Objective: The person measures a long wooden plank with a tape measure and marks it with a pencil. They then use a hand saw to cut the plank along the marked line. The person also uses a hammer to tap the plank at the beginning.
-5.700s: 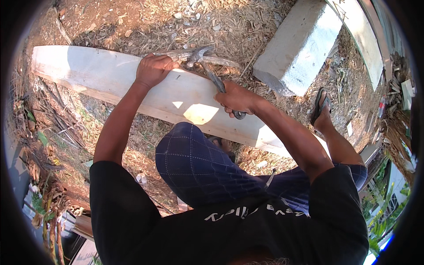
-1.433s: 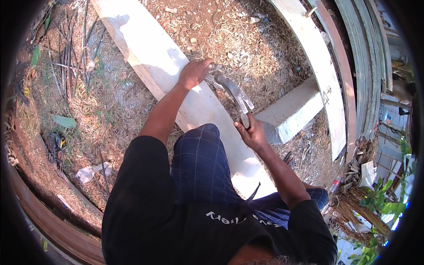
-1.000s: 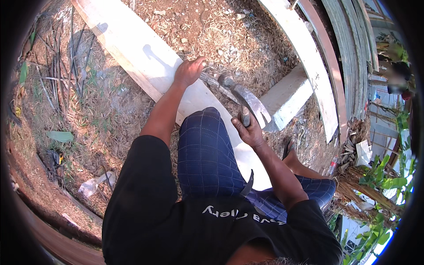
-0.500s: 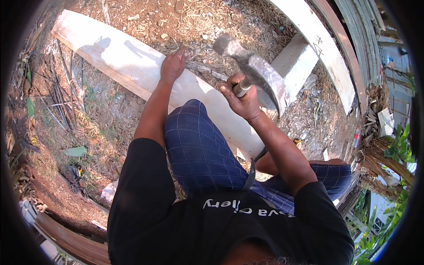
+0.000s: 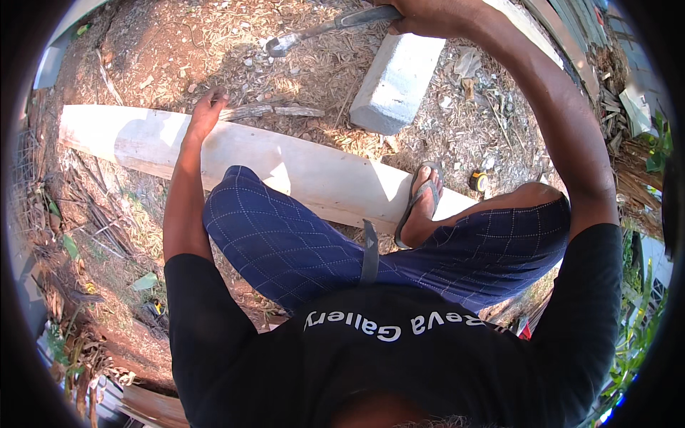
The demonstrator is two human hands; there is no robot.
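Observation:
A long pale wooden board [image 5: 242,151] lies across the ground in front of my knees. At its far edge, left of the middle, my left hand [image 5: 205,116] is closed, fingers bent together at the rim; their tips are too small to make out clearly. My right hand [image 5: 437,16] reaches far forward at the top edge of the view. It is wrapped round the handle of a claw hammer [image 5: 367,16], whose metal head extends leftward above the littered ground. Part of the right hand is cut off by the view.
My sandalled foot [image 5: 422,198] rests on the board's right part. A pale squared block [image 5: 398,82] lies beyond the board. A yellow and black tape measure [image 5: 479,180] sits right of the foot. A dry stick [image 5: 271,110] lies along the far edge; corrugated sheets stand far right.
My right hand has swung the hammer up and away to the far side. The view has shifted; the left hand stays at the board's edge. My foot on the board now shows.

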